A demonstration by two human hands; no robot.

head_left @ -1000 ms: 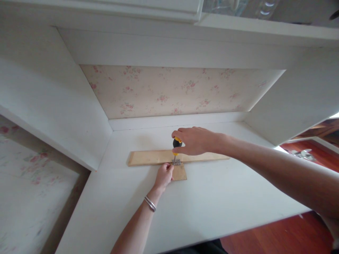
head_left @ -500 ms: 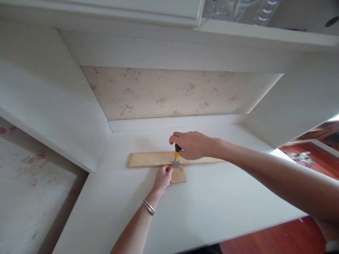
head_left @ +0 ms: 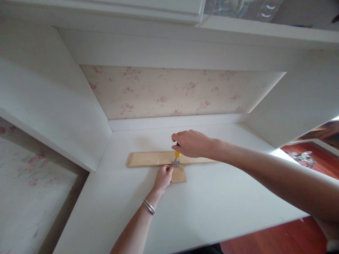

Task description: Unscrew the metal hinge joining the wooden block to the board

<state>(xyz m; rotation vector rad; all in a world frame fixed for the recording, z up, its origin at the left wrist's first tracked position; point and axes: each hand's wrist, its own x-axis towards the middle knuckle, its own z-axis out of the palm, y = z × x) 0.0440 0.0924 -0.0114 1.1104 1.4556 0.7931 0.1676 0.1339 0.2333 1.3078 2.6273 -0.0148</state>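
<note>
My right hand (head_left: 195, 143) is closed around the handle of a screwdriver (head_left: 177, 154), black above with a yellow collar. Its metal shaft slants down to a small silver hinge (head_left: 177, 164). The hinge spans the joint between a long pale wooden board (head_left: 148, 158) and a short wooden piece (head_left: 180, 175) at its near side. Beside the screwdriver's tip, the fingers of my left hand (head_left: 162, 178) are pinched together at the left edge of the short piece. What lies between those fingertips is hidden. A silver bangle (head_left: 148, 206) circles my left wrist.
Both boards lie on a white desktop (head_left: 225, 197), walled by white side panels (head_left: 60, 95). Flowered wallpaper (head_left: 164, 91) covers the back. Overhead is a white cabinet (head_left: 106, 10) with a shelf holding clear plastic items (head_left: 267, 10). Reddish wooden floor (head_left: 270, 238) shows at lower right.
My right hand has turned slightly on the screwdriver handle, its fingers shifting a little up and right. My left hand and the boards stay in place.
</note>
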